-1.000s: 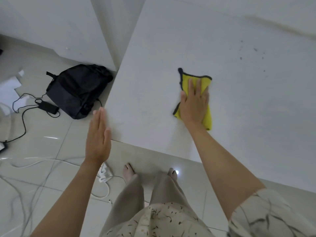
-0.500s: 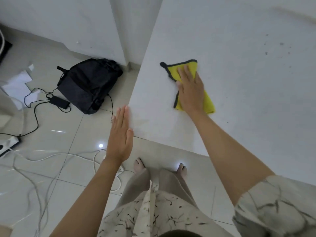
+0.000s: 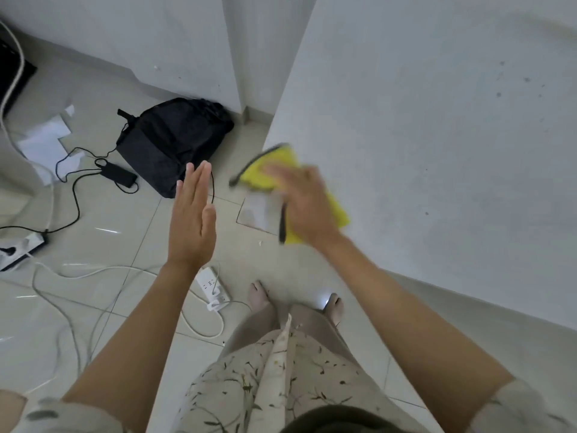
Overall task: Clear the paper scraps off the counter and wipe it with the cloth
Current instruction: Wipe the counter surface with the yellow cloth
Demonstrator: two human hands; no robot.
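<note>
While the right hand (image 3: 307, 204) is pressing flat on the yellow dark-edged cloth (image 3: 271, 170) at the white bench's (image 3: 437, 151) near-left corner, the person is best keeping firm, even pressure, the straight-fingered left hand (image 3: 192, 226) waiting empty beside the edge.

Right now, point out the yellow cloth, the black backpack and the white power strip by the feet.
yellow cloth (image 3: 261, 175): head view, on its bare far end ahead of the fingers.
black backpack (image 3: 175, 142): head view, on the middle of its body.
white power strip (image 3: 211, 284): head view, on its socket face.
</note>
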